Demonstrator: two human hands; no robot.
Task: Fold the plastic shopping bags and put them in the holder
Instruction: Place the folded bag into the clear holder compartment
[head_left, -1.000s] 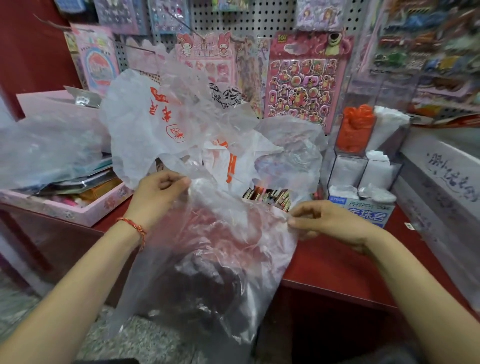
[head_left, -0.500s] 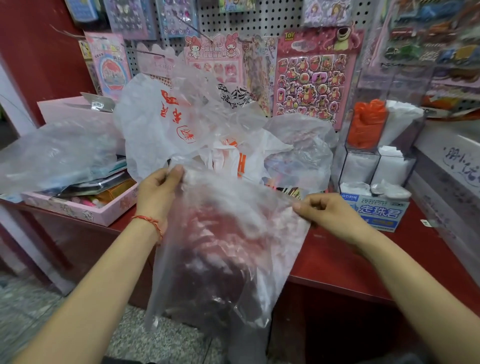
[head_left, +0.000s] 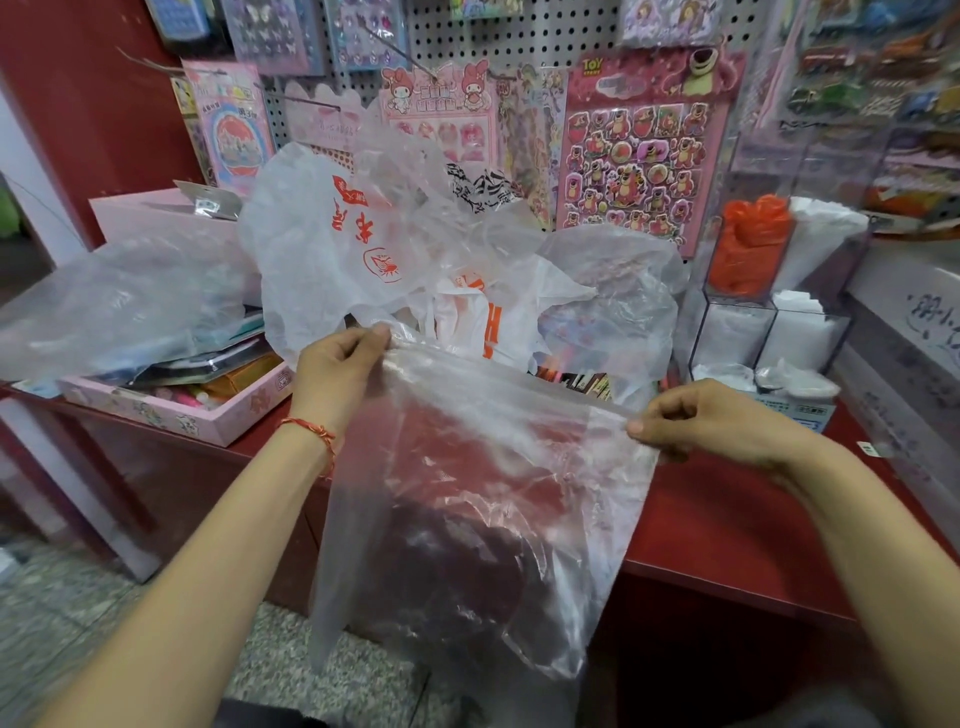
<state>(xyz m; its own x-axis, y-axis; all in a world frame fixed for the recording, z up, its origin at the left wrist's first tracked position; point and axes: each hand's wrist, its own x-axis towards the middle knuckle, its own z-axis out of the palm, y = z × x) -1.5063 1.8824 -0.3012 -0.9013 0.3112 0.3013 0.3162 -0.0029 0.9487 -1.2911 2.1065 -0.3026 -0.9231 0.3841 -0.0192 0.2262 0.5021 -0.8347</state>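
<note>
Clear plastic bag (head_left: 483, 519), centre frame, now pulled taut versus a second ago, left hand (head_left: 337, 374) and right hand (head_left: 711, 421) each pinching a top corner at the counter (head_left: 727, 519) edge, so it looks ready to fold.

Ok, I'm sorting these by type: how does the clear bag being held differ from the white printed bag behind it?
The clear bag is see-through and unprinted; the white printed bag is milky with red characters. The clear bag hangs stretched between the left hand and right hand; the white printed bag sits puffed and crumpled behind it, unheld. Both are thin, wrinkled, unfolded plastic.
</note>
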